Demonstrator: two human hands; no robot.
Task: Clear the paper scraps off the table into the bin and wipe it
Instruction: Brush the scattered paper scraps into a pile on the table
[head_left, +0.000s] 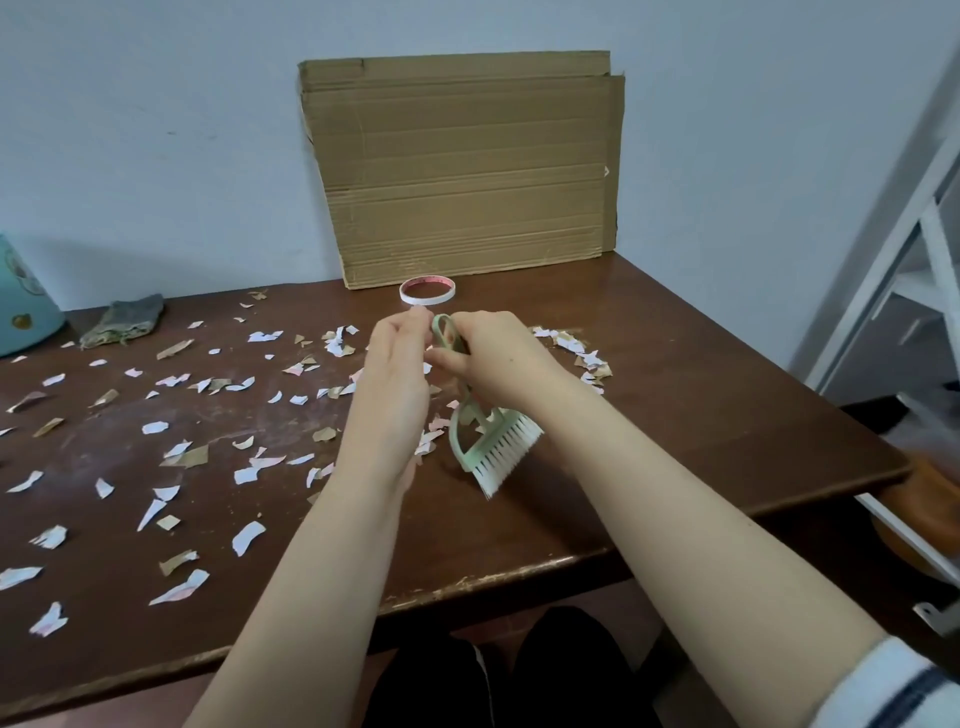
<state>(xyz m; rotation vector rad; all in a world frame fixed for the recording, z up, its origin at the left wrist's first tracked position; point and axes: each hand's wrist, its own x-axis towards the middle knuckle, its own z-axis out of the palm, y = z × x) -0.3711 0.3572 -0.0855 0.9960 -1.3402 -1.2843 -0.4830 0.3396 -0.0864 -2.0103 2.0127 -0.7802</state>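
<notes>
We see the right hand (498, 364) wrapped round the handle of the green brush-and-dustpan set (493, 447), bristles pointing down toward the table (701, 415), while the left hand (395, 374) pinches the handle's top loop. Bare wood lies open toward the right and near edges; paper scraps (156, 426) litter the left half and cluster behind the right hand. Beyond lie a tape ring (427, 291), a grey cloth (124, 325), and cardboard (467, 171) leaning on the wall.
</notes>
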